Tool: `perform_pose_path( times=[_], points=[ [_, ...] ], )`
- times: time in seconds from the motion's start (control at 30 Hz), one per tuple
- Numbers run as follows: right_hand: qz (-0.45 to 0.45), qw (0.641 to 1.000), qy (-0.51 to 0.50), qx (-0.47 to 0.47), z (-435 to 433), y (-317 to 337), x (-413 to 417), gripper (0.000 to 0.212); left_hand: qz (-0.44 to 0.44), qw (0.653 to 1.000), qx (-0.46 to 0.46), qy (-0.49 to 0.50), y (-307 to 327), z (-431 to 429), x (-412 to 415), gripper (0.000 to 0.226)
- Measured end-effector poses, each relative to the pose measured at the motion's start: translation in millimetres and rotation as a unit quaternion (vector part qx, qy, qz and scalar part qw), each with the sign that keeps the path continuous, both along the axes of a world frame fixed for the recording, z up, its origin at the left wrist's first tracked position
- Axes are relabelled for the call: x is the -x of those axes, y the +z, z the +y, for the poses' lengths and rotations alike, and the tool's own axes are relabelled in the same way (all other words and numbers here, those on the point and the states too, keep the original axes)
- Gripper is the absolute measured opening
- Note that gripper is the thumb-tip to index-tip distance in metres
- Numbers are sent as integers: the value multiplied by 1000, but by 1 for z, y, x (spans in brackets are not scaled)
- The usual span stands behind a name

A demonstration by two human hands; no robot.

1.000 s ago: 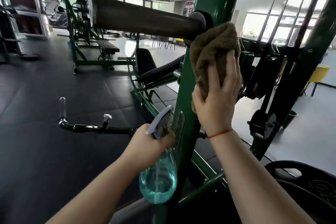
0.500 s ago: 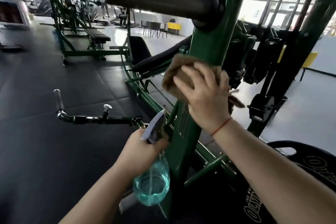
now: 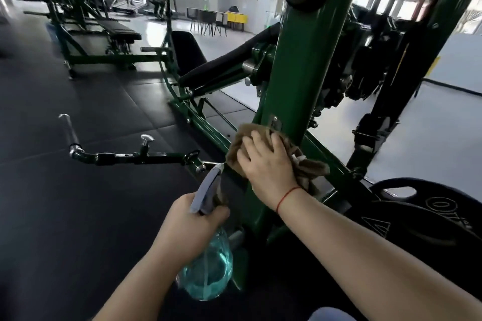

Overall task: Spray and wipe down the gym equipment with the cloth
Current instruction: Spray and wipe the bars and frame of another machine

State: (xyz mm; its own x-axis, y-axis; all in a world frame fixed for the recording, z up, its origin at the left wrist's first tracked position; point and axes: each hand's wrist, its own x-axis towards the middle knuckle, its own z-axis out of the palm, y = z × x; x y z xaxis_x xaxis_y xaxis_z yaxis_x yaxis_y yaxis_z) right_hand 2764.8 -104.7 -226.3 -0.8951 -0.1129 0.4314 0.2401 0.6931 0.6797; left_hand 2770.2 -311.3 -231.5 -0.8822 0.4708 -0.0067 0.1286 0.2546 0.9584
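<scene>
Low at 7 o'clock, left hand (image 3: 193, 219) curled round neck of translucent teal plastic spray bottle (image 3: 208, 268); stray squirt poss if grip tightens. Past centre, right hand (image 3: 266, 164) flat-fingered, pressing fuzzy brown cloth (image 3: 310, 167) on glossy green steel upright (image 3: 307, 73); could snag small metal bracket (image 3: 274, 120) at 12 o'clock. Hidden: trigger finger.

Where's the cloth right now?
Low in the head view, right of centre: the right hand presses the cloth against the green post, just above the spray bottle.
</scene>
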Motion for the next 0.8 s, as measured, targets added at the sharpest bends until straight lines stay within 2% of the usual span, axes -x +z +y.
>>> perform_pose_path(
  times=[0.1, 0.2, 0.3, 0.4, 0.47, 0.53, 0.63, 0.73, 0.8],
  points=[
    [-85, 996, -6, -3, -2, -41, -11, 39, 5, 1000, 6, -7, -5, -11, -3, 23],
    [-76, 996, 39, 38, 0, -39, -22, 36, -4, 1000, 3, -4, -13, -19, -4, 21],
    [12, 991, 91, 102, -2, 2, -27, 42, -20, 1000, -1, -2, -19, -22, -6, 26],
    [146, 975, 120, 121, 2, 66, -23, 51, -17, 1000, -8, -15, -22, -20, -4, 13],
    [232, 959, 111, 122, 10, 103, -18, 49, -23, 999, -15, -21, -23, -18, -5, 4],
    [298, 943, 95, 118, 16, 121, -12, 44, -27, 999, -12, -30, -28, -15, -4, 5],
    [314, 940, 86, 99, 18, 99, -3, 42, -39, 999, -2, -37, -34, -11, -4, 20],
    [322, 933, 115, 108, 20, 47, -3, 40, -62, 997, -3, -42, -42, -7, -9, 59],
    [325, 926, 151, 119, 23, 4, -7, 35, -83, 996, 0, -33, -53, -4, -13, 53]
  ],
)
